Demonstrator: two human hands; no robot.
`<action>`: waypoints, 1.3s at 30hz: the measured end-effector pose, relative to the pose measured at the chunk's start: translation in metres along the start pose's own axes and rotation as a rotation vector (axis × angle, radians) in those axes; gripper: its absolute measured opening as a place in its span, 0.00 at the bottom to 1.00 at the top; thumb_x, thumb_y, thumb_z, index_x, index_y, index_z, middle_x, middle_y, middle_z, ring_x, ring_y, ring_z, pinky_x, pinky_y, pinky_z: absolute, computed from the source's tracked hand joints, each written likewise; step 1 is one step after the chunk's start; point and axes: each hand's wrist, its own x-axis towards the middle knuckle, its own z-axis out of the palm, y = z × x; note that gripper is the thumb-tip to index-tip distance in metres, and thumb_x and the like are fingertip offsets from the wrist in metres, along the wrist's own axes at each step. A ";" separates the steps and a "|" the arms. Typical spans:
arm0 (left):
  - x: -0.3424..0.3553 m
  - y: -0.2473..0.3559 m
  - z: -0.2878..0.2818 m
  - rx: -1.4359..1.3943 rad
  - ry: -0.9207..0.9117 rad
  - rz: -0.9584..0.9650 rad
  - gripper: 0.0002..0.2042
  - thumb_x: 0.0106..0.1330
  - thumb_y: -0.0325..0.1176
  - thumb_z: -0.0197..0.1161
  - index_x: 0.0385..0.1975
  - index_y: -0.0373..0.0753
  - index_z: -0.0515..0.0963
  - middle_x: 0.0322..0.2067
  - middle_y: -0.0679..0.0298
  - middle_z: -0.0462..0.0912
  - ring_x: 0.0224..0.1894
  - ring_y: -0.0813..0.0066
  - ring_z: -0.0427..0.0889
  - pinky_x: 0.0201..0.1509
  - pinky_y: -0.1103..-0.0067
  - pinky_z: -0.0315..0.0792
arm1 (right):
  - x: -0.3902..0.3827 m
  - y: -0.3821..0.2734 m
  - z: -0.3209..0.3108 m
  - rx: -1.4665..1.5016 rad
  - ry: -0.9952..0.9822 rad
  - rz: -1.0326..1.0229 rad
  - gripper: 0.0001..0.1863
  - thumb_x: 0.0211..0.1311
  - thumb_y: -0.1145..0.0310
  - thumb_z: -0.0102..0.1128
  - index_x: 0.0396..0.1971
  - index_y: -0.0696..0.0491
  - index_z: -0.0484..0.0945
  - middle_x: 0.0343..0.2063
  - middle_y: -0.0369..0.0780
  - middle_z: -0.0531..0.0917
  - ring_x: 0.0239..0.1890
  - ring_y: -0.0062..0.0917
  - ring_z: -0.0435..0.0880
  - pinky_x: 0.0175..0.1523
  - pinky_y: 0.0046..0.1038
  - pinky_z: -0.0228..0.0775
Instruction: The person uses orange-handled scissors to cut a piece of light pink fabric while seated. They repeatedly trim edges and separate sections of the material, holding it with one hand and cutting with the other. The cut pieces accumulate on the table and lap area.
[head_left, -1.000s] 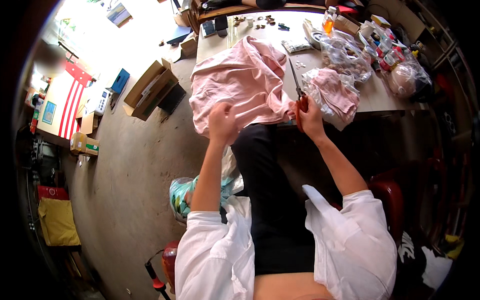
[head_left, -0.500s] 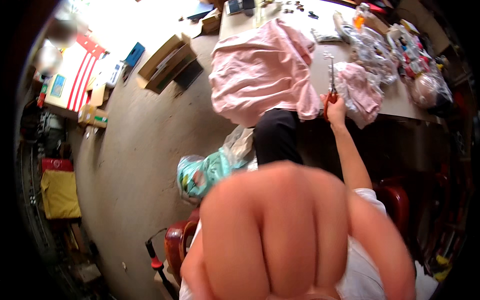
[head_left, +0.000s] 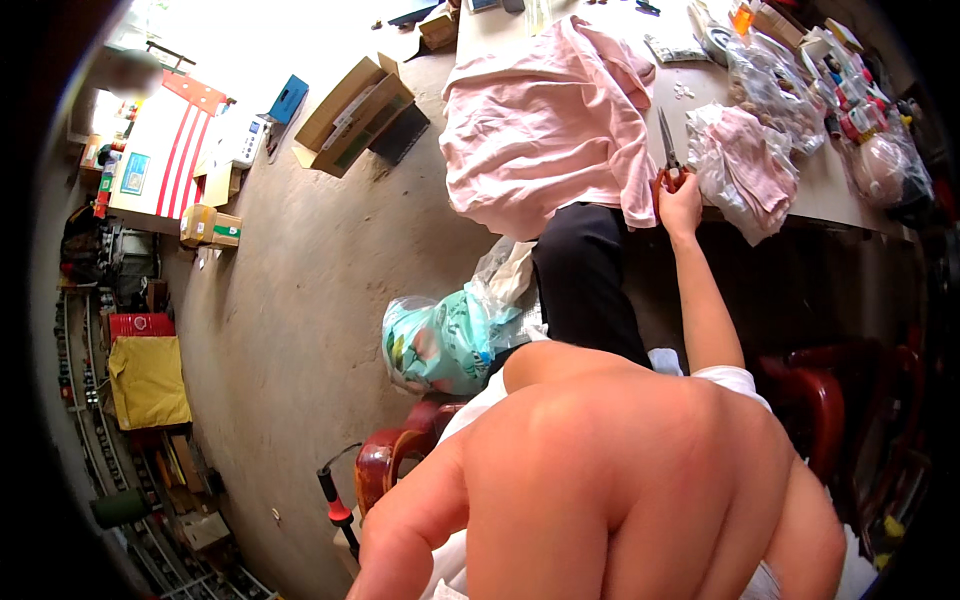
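My left hand (head_left: 615,470) fills the lower middle, very close, its back toward me, fingers bent and together; the fingertips and anything in them are out of sight. My right hand (head_left: 680,205) grips orange-handled scissors (head_left: 667,140) at the table's front edge, blades pointing away. Left of them a pale pink garment (head_left: 540,120) lies rumpled over the table edge, above my dark-clad leg (head_left: 585,275). To their right sits a clear bag with folded pink cloth (head_left: 750,165). Small white bits (head_left: 683,90) lie beyond the blades.
Bagged bottles and items (head_left: 860,120) crowd the table's right. An open carton (head_left: 350,110) stands left of the table. A bag with teal fabric (head_left: 440,345) lies beside the red wooden chair (head_left: 390,450), near a black-and-red tool (head_left: 335,500). A side table (head_left: 160,150) holds boxes.
My left hand has left the pink garment and come up close to the camera, filling the lower view. My right hand keeps the scissors. The view has shifted, so the table sits higher and further right.
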 end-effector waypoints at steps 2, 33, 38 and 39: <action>-0.002 -0.004 -0.001 0.005 0.023 -0.009 0.22 0.67 0.35 0.51 0.07 0.42 0.60 0.09 0.67 0.63 0.10 0.76 0.64 0.42 0.62 0.76 | 0.000 0.006 0.001 0.012 0.025 -0.033 0.23 0.48 0.57 0.67 0.37 0.57 0.70 0.34 0.45 0.80 0.40 0.40 0.79 0.46 0.38 0.69; -0.045 -0.006 -0.504 2.362 -1.033 -1.760 0.11 0.61 0.32 0.52 0.39 0.47 0.80 0.43 0.64 0.82 0.49 0.69 0.79 0.51 0.73 0.73 | -0.020 -0.009 -0.010 0.116 0.029 -0.046 0.19 0.47 0.74 0.63 0.41 0.54 0.69 0.32 0.41 0.78 0.40 0.38 0.78 0.43 0.38 0.69; 0.027 0.037 -0.519 2.424 -0.044 -1.340 0.16 0.51 0.33 0.62 0.39 0.34 0.72 0.40 0.46 0.80 0.46 0.54 0.79 0.47 0.67 0.72 | -0.019 -0.008 -0.010 0.095 0.037 -0.055 0.18 0.47 0.74 0.63 0.40 0.54 0.69 0.30 0.41 0.77 0.38 0.38 0.77 0.43 0.38 0.68; 0.055 0.042 -0.525 2.337 0.309 -1.227 0.17 0.50 0.33 0.63 0.37 0.33 0.70 0.39 0.43 0.79 0.46 0.51 0.79 0.47 0.67 0.72 | -0.018 -0.006 -0.009 0.071 0.055 -0.068 0.18 0.48 0.75 0.62 0.40 0.54 0.70 0.31 0.41 0.77 0.39 0.38 0.77 0.43 0.38 0.68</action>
